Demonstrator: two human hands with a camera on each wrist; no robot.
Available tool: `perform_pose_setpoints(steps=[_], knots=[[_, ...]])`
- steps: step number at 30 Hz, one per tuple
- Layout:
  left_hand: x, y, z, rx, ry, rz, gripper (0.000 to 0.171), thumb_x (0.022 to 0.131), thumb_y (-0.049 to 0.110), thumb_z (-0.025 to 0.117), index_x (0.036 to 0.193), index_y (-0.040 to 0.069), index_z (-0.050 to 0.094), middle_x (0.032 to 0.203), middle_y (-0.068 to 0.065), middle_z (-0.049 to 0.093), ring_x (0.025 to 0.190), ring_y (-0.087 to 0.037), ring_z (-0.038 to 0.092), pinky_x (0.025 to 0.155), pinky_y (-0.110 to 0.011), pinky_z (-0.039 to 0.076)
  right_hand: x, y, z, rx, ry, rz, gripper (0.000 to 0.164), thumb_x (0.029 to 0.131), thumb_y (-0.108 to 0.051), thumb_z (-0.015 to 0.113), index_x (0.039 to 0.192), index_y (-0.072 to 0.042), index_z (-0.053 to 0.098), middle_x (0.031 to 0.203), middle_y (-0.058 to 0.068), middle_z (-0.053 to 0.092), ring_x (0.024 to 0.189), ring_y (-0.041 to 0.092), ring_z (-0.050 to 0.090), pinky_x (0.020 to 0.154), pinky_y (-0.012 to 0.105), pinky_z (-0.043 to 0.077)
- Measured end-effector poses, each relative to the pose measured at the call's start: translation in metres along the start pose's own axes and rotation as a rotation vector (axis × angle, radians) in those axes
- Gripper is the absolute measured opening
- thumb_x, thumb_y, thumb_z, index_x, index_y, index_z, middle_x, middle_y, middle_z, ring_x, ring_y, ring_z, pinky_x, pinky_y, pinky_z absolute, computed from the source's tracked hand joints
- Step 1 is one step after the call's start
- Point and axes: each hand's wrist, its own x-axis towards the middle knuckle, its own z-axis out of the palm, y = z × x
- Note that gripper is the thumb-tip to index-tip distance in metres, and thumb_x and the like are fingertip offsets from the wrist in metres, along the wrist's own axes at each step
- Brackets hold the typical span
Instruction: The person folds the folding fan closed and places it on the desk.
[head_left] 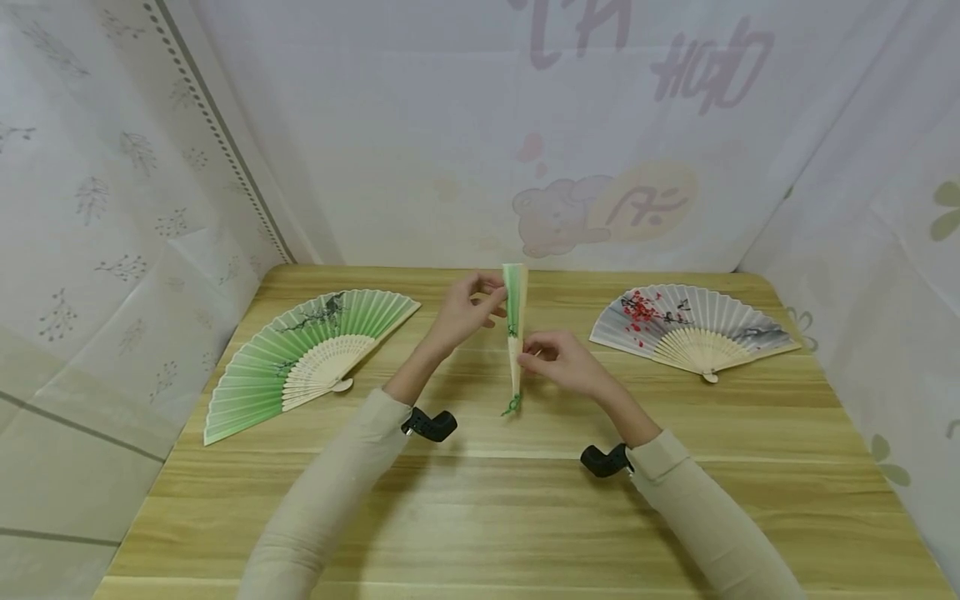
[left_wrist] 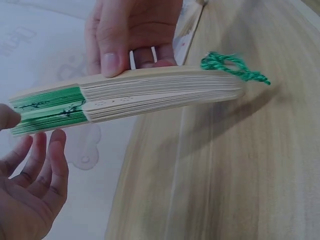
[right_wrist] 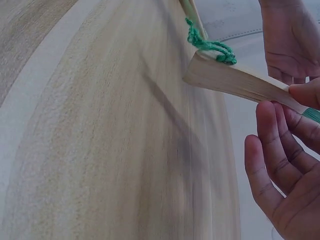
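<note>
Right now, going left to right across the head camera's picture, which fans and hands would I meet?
Open green fan, left hand, folded green fan, right hand, open grey-and-white fan with red blossoms.

Pale cloths enclose the desk [head_left: 480, 517] on three sides. The back cloth [head_left: 375, 125] bears a faint bear [head_left: 558, 215], a yellowish oval [head_left: 652, 200] and mauve lettering [head_left: 712, 71]. Grey sprigs dot the left cloth [head_left: 112, 225], edged by a dark dotted band [head_left: 217, 125]; green leaves [head_left: 891, 460] mark the right cloth [head_left: 885, 292]. The desk is yellowish, streaked wood grain with rounded far corners. Soft shadows fall across it.
</note>
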Motion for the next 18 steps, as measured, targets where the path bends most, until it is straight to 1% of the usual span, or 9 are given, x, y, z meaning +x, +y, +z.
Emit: perform_pose_setpoints(steps=[2,5,6,9,10,13,15,17,18], knots=[[-0.0002,-0.0017,0.0012,0.009,-0.025,-0.010,0.025,0.104,0.014,0.062,0.122,-0.003,0.058,0.107,-0.017,0.063,0.087,-0.039,0.070,0.070,-0.046,0.060,-0.0002,0.0000,0.0001,0.003,-0.002,0.005,0.010,0.099,-0.005,0.067,0.101,0.003,0.072,0.089,0.019,0.070,0.079,0.043,0.067,0.066,0.033,0.056],[-0.0003,-0.0032,0.0031,0.011,-0.044,-0.022,0.023,0.102,0.010,0.063,0.118,-0.005,0.058,0.107,-0.017,0.063,0.086,-0.039,0.069,0.074,-0.054,0.059,-0.0011,-0.0008,0.0002,-0.002,-0.013,0.006,0.011,0.100,-0.004,0.066,0.102,0.005,0.072,0.092,0.023,0.069,0.079,0.040,0.066,0.066,0.032,0.055],[-0.0006,-0.0033,0.0034,0.009,-0.045,-0.024,0.021,0.102,0.009,0.063,0.117,-0.005,0.058,0.106,-0.017,0.062,0.087,-0.042,0.069,0.074,-0.055,0.058,-0.0015,-0.0012,0.0002,-0.002,-0.016,0.007,0.012,0.100,-0.004,0.066,0.102,0.006,0.072,0.092,0.023,0.069,0.078,0.038,0.067,0.065,0.032,0.055],[-0.0012,-0.0037,0.0035,0.003,-0.040,-0.020,0.018,0.101,0.005,0.064,0.114,-0.005,0.058,0.105,-0.018,0.060,0.089,-0.051,0.066,0.071,-0.049,0.060,-0.0026,-0.0019,0.0005,0.003,-0.024,0.012,0.012,0.100,-0.004,0.065,0.102,0.006,0.071,0.093,0.023,0.069,0.077,0.036,0.067,0.067,0.037,0.057],[-0.0012,-0.0037,0.0035,0.006,-0.037,-0.015,0.017,0.100,0.004,0.064,0.113,-0.005,0.058,0.105,-0.018,0.060,0.087,-0.050,0.066,0.069,-0.046,0.060,-0.0028,-0.0015,0.0006,0.002,-0.023,0.014,0.011,0.100,-0.003,0.065,0.102,0.006,0.071,0.093,0.022,0.069,0.077,0.036,0.068,0.067,0.039,0.057],[-0.0011,-0.0038,0.0037,0.013,-0.021,0.003,0.015,0.099,0.003,0.064,0.111,-0.005,0.058,0.103,-0.017,0.060,0.079,-0.041,0.069,0.064,-0.037,0.060,-0.0030,-0.0017,0.0012,0.015,-0.023,0.018,0.010,0.100,-0.003,0.065,0.101,0.005,0.071,0.093,0.021,0.070,0.078,0.040,0.069,0.070,0.046,0.058],[-0.0011,-0.0039,0.0042,0.023,-0.009,0.013,0.015,0.099,0.002,0.065,0.110,-0.005,0.059,0.101,-0.016,0.060,0.074,-0.033,0.070,0.062,-0.034,0.059,-0.0029,-0.0023,0.0016,0.015,-0.024,0.019,0.010,0.100,-0.005,0.065,0.100,0.004,0.071,0.094,0.021,0.070,0.080,0.042,0.069,0.071,0.048,0.058],[-0.0013,-0.0042,0.0052,0.030,0.006,0.020,0.015,0.098,0.002,0.066,0.109,-0.004,0.059,0.099,-0.016,0.060,0.071,-0.030,0.069,0.060,-0.032,0.058,-0.0029,-0.0041,0.0016,0.007,-0.025,0.017,0.010,0.100,-0.006,0.065,0.100,0.002,0.070,0.094,0.022,0.069,0.081,0.042,0.069,0.071,0.046,0.058],[-0.0014,-0.0044,0.0057,0.033,0.014,0.021,0.014,0.097,0.002,0.066,0.109,-0.004,0.060,0.098,-0.016,0.060,0.071,-0.033,0.069,0.060,-0.031,0.058,-0.0027,-0.0050,0.0017,-0.005,-0.026,0.014,0.009,0.100,-0.007,0.065,0.099,0.001,0.070,0.094,0.022,0.069,0.081,0.041,0.069,0.070,0.045,0.058]])
